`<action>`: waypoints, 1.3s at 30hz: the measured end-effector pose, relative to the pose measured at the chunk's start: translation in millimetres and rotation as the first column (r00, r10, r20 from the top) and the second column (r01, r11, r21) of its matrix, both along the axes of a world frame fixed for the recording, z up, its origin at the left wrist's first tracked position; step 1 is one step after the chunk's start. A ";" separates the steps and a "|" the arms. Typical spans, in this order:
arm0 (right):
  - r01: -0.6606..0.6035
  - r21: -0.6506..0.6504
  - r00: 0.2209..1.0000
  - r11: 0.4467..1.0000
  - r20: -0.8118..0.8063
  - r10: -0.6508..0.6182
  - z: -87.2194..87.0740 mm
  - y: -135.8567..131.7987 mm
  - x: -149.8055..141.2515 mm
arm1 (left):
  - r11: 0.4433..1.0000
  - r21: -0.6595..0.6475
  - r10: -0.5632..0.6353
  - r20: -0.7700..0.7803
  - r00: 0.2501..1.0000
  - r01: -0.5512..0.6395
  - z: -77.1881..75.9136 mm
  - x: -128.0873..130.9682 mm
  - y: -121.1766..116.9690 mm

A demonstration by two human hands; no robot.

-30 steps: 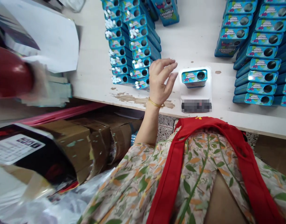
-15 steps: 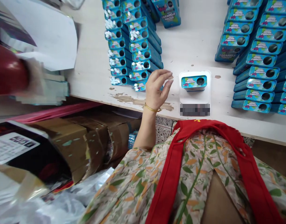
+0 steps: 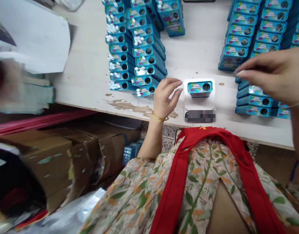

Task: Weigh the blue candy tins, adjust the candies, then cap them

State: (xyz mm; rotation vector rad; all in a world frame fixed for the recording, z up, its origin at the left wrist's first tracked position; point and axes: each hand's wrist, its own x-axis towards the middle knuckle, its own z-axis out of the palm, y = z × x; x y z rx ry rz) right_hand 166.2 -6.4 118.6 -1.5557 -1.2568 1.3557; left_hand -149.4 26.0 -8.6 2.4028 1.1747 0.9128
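Note:
My left hand (image 3: 165,100), with a bracelet at the wrist, hovers beside the kitchen scale (image 3: 199,104). Its thumb and fingers curve apart around nothing. On the scale's white platform stands one blue candy tin (image 3: 197,87), upright, the round hole in its top facing up. Off to the right, my right hand (image 3: 279,76) is held over rows of similar tins (image 3: 255,111). Thumb and forefinger come together at the tips; whatever is between them, if anything, is hidden. The scale's display is blurred out.
At left, rows of tins (image 3: 119,66) carry small white candies on their lids. One tin (image 3: 174,24) stands apart at the back. A white sheet (image 3: 49,39) lies at far left. Cardboard boxes (image 3: 49,165) and plastic bags (image 3: 73,211) sit below the table edge.
My right hand has come into view at the right, over the tins. The whole view has shifted slightly. My left hand keeps its shape beside the scale.

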 end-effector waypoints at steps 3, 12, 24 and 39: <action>-0.196 0.104 0.967 0.975 0.185 0.174 -27.8 21.2 -39.7 | 1.000 0.006 -0.024 0.049 0.998 0.023 -0.5 0.2 -7.3; 0.009 -0.051 0.989 0.999 -0.144 -0.016 -30.8 9.0 -29.8 | 0.996 -0.081 -0.013 0.093 0.996 0.021 -15.6 3.1 -8.5; 0.125 -0.310 0.921 0.943 -0.318 -0.226 -45.7 -51.7 -8.2 | 0.971 -0.217 -0.092 0.057 0.994 0.102 -8.9 20.0 7.9; 0.029 -0.286 0.962 0.958 -0.253 -0.105 -41.7 -54.8 -13.2 | 0.978 -0.206 0.030 0.016 0.999 -0.026 -0.3 9.8 10.6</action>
